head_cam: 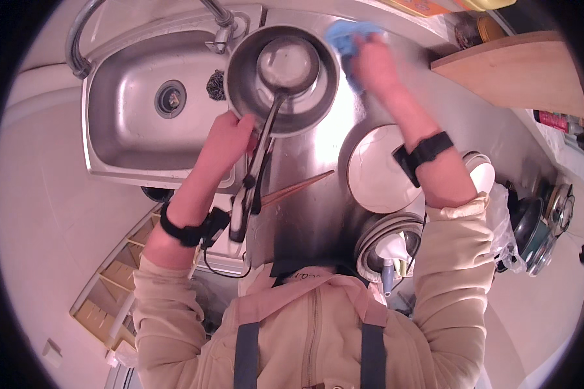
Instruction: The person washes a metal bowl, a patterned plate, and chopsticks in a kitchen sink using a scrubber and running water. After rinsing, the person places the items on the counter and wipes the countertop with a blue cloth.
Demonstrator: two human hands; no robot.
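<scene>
A deep metal pot [233,87] stands on the counter beside the sink. Inside it rests a metal ladle [288,63], its long handle slanting over the rim towards me. My left hand [228,141] grips the pot at its near left rim, close to the handle; some of the fingers are hidden. At the back of the counter, right of the pot, my right hand [374,63] presses a blue cloth [345,34] on the steel surface. The right hand is slightly blurred.
A steel sink [126,141] with a tall faucet [73,48] lies left, a dark scouring pad [216,85] by its edge. Wooden chopsticks [299,188], a white plate [377,170] and stacked bowls [370,233] with utensils are nearer me. A wooden board [511,73] juts in at right.
</scene>
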